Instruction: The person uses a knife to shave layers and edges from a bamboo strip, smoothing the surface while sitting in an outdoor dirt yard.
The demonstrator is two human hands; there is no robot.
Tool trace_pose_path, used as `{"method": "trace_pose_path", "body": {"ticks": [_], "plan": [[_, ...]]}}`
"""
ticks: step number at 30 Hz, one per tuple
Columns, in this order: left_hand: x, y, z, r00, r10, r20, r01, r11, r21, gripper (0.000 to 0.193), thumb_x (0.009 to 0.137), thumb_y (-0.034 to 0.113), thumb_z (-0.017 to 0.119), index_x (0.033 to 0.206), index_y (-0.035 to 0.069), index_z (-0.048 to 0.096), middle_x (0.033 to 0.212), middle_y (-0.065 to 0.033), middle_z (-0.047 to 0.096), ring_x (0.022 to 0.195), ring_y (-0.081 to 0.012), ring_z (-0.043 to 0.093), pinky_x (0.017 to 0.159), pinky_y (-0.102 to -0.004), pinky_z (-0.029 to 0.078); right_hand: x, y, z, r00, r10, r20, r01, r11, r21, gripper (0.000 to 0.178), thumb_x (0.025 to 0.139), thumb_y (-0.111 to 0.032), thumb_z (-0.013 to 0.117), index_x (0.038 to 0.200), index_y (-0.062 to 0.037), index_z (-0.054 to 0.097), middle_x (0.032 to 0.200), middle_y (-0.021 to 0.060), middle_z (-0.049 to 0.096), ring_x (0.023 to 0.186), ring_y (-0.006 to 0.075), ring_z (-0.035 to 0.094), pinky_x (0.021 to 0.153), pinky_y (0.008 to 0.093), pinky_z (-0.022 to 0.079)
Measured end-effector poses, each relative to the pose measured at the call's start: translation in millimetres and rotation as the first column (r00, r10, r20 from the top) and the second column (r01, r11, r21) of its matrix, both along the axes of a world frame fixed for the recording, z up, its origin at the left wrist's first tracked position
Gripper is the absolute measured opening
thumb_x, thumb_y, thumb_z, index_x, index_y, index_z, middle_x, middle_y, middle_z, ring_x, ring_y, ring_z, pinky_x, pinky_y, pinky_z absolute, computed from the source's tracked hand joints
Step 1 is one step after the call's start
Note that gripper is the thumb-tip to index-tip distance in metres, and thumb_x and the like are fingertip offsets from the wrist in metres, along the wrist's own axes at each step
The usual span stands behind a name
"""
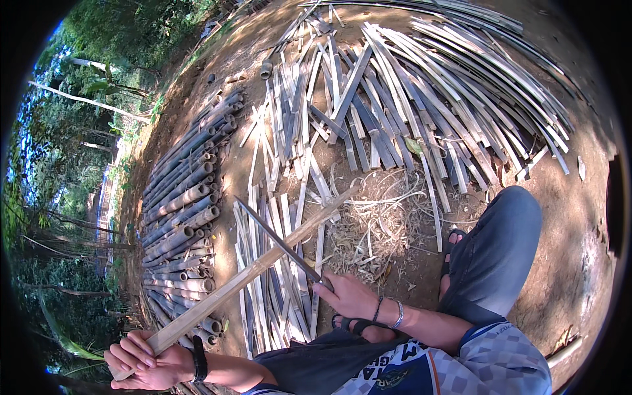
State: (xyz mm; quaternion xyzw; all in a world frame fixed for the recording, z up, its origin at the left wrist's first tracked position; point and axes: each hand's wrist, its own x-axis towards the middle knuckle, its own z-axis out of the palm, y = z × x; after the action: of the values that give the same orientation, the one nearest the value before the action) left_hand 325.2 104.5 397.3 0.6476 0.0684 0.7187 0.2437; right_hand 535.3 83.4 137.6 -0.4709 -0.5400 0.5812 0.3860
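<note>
Left hand (141, 361) grips pole (250, 270) butt; right hand (349, 297) grips blade (280, 243) handle; blade crosses pole midway, pole running up-right from left hand.

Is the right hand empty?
No, the right hand grips a long knife whose blade lies across the bamboo strip.

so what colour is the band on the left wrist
Black: a band on the left hand wrist, seen in the head view.

- Bamboo poles (184, 217) stacked side by side on ground, far left.
- Split bamboo strips (408, 99) fanned ahead and right.
- Shavings (368, 230) between strips and knee (507, 224).
- Long bamboo slat (257, 266) crosses the blade (276, 243), over more strips.
</note>
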Motion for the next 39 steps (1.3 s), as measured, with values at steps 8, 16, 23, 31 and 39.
{"method": "trace_pose_path", "body": {"ticks": [8,16,23,31,39], "plan": [[1.0,0.5,-1.2,0.997,-0.076,-0.013,0.075,0.997,-0.011,0.05,0.097,0.05,0.035,0.07,0.009,0.041,0.056,0.0003,0.034,0.045,-0.0086,0.031,0.045,-0.0218,0.028,2.8,13.0,-74.1,0.98,-0.125,0.156,0.129,0.992,-0.014,0.046,0.093,-0.045,0.048,0.093,0.0002,0.058,0.059,0.0212,0.057,0.059,0.0395,0.06,0.056,0.0463,0.046],[-11.4,4.3,1.5,0.999,-0.034,-0.042,0.033,0.999,-0.022,0.05,0.097,0.051,0.033,0.07,0.01,0.038,0.056,0.0007,0.034,0.044,-0.0082,0.029,0.046,-0.0214,0.027,-4.9,1.7,-7.2,0.997,-0.08,-0.024,0.081,0.995,0.063,0.045,0.094,-0.04,0.047,0.084,0.003,0.056,0.056,0.0204,0.054,0.055,0.0408,0.057,0.053,0.0454,0.044],[-2.0,2.0,0.6,0.998,-0.065,-0.013,0.065,0.998,-0.019,0.05,0.097,0.051,0.035,0.069,0.01,0.04,0.056,0.001,0.034,0.045,-0.0078,0.032,0.045,-0.021,0.028,1.1,16.7,-74.0,0.981,-0.169,0.097,0.167,0.985,0.036,0.049,0.094,-0.044,0.046,0.086,0.0028,0.058,0.058,0.0203,0.056,0.06,0.0393,0.06,0.058,0.0458,0.045],[-11.6,6.1,3.9,0.994,-0.082,-0.072,0.081,0.997,-0.017,0.05,0.098,0.051,0.031,0.069,0.01,0.035,0.056,0.0004,0.033,0.045,-0.0085,0.031,0.047,-0.0211,0.029,-5.1,20.8,-57.5,0.986,-0.157,0.06,0.155,0.987,0.041,0.052,0.094,-0.044,0.046,0.08,0.0043,0.059,0.06,0.0223,0.055,0.06,0.0397,0.058,0.059,0.0462,0.044],[-1.6,4.4,1.0,0.992,-0.126,-0.03,0.125,0.992,-0.023,0.049,0.097,0.051,0.034,0.069,0.01,0.038,0.056,0.0004,0.034,0.045,-0.0088,0.03,0.046,-0.0214,0.028,7.9,28.3,-93.6,0.977,-0.187,0.102,0.186,0.982,0.017,0.055,0.093,-0.047,0.045,0.074,0.0032,0.057,0.059,0.0229,0.053,0.061,0.0407,0.057,0.058,0.0461,0.043]]}}
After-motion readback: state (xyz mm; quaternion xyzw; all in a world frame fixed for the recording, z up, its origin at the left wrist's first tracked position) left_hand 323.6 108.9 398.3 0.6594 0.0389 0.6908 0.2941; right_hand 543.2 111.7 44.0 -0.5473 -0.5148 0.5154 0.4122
